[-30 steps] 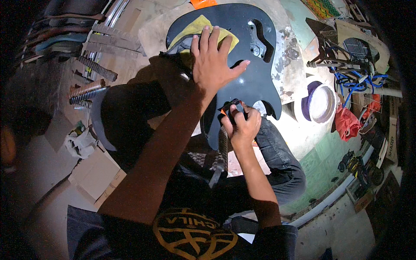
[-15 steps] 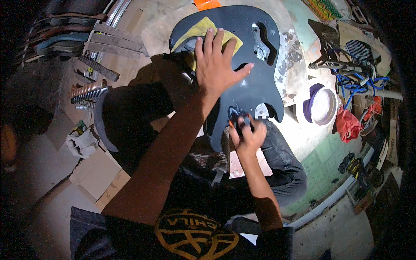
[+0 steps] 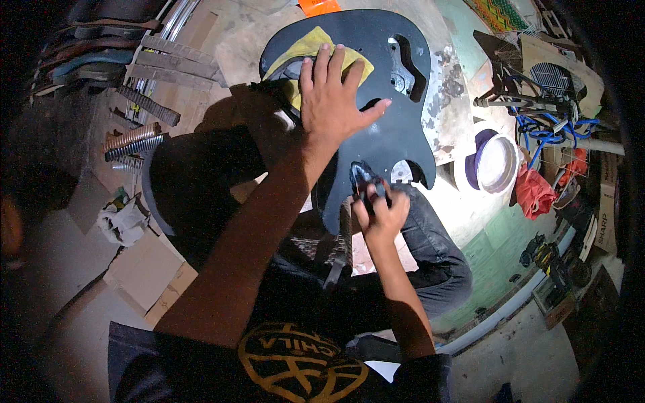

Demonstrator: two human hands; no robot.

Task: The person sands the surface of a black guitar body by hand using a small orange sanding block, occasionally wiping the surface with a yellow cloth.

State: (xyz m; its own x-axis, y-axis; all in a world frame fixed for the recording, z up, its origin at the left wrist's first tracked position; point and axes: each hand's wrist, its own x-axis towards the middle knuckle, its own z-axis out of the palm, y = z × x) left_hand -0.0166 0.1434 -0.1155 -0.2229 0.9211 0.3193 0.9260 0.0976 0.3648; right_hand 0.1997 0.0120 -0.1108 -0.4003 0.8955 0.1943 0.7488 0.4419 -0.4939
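Observation:
A dark grey electric guitar body (image 3: 383, 141) lies in front of me, its cutaway end toward me. My left hand (image 3: 330, 104) rests on it with spread fingers, pressing partly on a yellow cloth (image 3: 314, 41) near its left side. Close to the near end, my right hand (image 3: 386, 216) grips a small dark tool (image 3: 373, 191), too blurred to name exactly. The tool's tip is at the shiny black recess (image 3: 360, 172) between the two cutaways.
On the right are a white tub (image 3: 497, 164), a red plastic bag (image 3: 535, 193) and tangled blue cord (image 3: 534, 134). To the left lie coil springs (image 3: 134, 141), a crumpled white bag (image 3: 123, 225) and cardboard (image 3: 142, 274). An orange sheet (image 3: 318, 7) sits beyond the guitar body.
My right hand and the tool have shifted slightly at the recess, and an orange part of the tool no longer shows. The left hand stays put; the whole view has moved a little.

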